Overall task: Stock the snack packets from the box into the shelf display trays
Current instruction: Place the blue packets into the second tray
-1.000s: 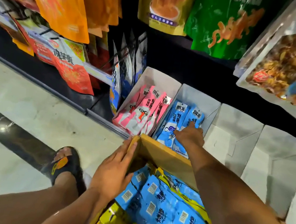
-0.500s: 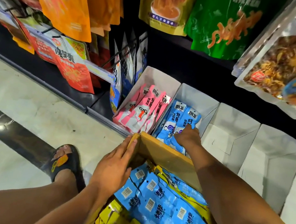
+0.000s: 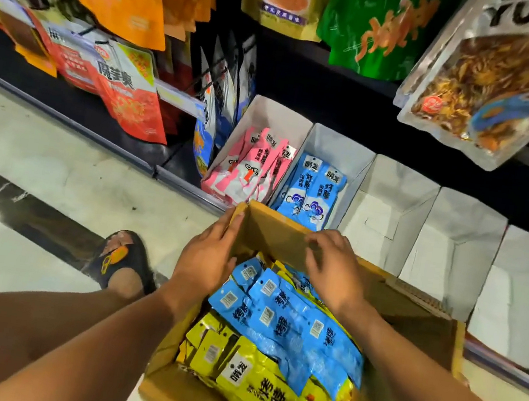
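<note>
A brown cardboard box [image 3: 272, 232] in front of me holds several blue snack packets [image 3: 285, 321] lying on yellow ones [image 3: 264, 391]. My left hand [image 3: 209, 254] rests flat against the box's left wall, fingers straight. My right hand [image 3: 332, 266] hovers over the blue packets near the box's far wall, fingers loosely bent and holding nothing. On the low shelf stand white display trays: one [image 3: 270, 111] holds pink packets [image 3: 254, 167], the one beside it [image 3: 334, 142] holds blue packets [image 3: 313, 190].
Three empty white trays [image 3: 391, 199] continue to the right along the shelf. Large snack bags [image 3: 503, 82] hang above the trays. More bags [image 3: 118, 83] hang at the left. My sandalled foot [image 3: 122, 261] stands on the tiled floor left of the box.
My right hand has left the blue packets in the tray and drawn back over the box. The left hand has stayed on the box's wall.
</note>
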Demonstrator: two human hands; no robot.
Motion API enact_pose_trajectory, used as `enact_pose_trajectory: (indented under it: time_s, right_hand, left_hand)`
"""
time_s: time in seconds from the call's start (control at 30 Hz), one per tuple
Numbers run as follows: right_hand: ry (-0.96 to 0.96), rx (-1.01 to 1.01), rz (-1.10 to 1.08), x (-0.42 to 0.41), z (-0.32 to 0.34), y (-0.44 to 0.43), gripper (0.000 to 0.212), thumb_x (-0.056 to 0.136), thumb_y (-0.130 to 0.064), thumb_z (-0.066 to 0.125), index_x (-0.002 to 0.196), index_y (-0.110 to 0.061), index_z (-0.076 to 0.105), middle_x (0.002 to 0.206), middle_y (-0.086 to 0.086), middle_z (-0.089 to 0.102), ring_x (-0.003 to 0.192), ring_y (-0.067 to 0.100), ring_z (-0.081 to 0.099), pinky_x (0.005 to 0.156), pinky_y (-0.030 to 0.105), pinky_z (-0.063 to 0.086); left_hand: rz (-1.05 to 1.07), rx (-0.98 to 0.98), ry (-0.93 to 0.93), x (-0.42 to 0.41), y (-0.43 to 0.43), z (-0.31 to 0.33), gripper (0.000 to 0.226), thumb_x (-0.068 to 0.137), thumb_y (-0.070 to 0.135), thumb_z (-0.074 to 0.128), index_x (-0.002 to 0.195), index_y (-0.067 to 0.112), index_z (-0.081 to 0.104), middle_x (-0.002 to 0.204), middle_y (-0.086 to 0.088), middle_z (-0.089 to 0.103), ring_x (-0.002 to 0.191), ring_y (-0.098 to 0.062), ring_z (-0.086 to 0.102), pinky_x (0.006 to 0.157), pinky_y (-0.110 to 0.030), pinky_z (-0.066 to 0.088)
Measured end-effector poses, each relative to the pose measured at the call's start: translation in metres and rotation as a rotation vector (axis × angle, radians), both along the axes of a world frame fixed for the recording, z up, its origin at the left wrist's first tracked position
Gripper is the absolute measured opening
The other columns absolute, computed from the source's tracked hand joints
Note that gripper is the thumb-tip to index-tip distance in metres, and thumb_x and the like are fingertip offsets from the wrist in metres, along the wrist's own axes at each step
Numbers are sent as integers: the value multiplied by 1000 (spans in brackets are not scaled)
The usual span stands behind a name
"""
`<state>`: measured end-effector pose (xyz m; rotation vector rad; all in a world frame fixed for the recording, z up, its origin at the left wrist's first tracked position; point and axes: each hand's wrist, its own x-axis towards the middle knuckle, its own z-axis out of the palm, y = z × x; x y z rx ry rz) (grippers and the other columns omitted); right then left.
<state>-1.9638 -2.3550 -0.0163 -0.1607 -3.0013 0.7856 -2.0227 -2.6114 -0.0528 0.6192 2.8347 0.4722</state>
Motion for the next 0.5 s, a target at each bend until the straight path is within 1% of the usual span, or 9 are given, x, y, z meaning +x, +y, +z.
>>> enact_pose_trajectory:
  time_s: [0.07, 0.1, 0.13, 0.2, 0.3, 0.37, 0.5]
  right_hand:
    - [-102, -51, -17, 27, -18, -6, 17, 98, -24, 56, 113, -28, 63, 110, -10, 57, 98, 12, 59, 83, 34, 52]
    - [-173, -52, -15, 39, -30, -9, 16, 99, -26, 56, 112, -28, 63, 109, -9, 59, 95, 14, 62, 79, 36, 54]
    - [-255, -35, -3, 48, -41, -10, 16, 99, -28, 57, 113, -29, 63, 111, -8, 61, 96, 16, 64, 78, 37, 54]
    - [-433, 11, 42, 65, -60, -14, 25, 97, -36, 61, 121, -30, 62, 121, -6, 62, 107, 18, 64, 83, 38, 55]
    - [-622, 112, 103, 87, -81, -23, 54, 92, -48, 63, 141, -32, 50, 139, -4, 51, 128, 22, 51, 98, 41, 50]
    - [-667, 149, 102, 96, -89, -31, 61, 92, -49, 60, 146, -29, 44, 144, -2, 45, 133, 24, 45, 103, 42, 45]
    - [-656, 138, 73, 96, -91, -34, 64, 90, -52, 62, 147, -27, 44, 145, -2, 44, 132, 23, 47, 104, 41, 46]
  left_hand:
    - [2, 4, 5, 0, -1, 0, 98, 98, 32, 60, 162, 31, -14, 172, 9, -11, 124, -27, 57, 99, -42, 54]
    - [3, 6, 7, 0, -1, -1, 99, 98, 32, 61, 162, 31, -14, 172, 9, -10, 123, -28, 58, 98, -42, 55]
    - [3, 6, 10, 0, -1, -3, 99, 97, 32, 61, 162, 31, -14, 172, 9, -10, 122, -28, 59, 97, -42, 55]
    - [2, -1, 14, 0, -2, -6, 100, 97, 32, 62, 161, 31, -15, 172, 9, -9, 119, -29, 60, 95, -43, 56]
    - [4, -26, 11, -1, -1, -8, 102, 97, 34, 63, 161, 32, -16, 171, 10, -12, 117, -28, 62, 94, -43, 57]
    - [9, -37, 1, -2, 0, -8, 103, 97, 35, 63, 160, 33, -18, 171, 11, -14, 116, -27, 62, 94, -43, 57]
    - [9, -42, -14, -2, 0, -9, 104, 97, 37, 64, 160, 34, -20, 170, 13, -19, 118, -26, 62, 98, -44, 56]
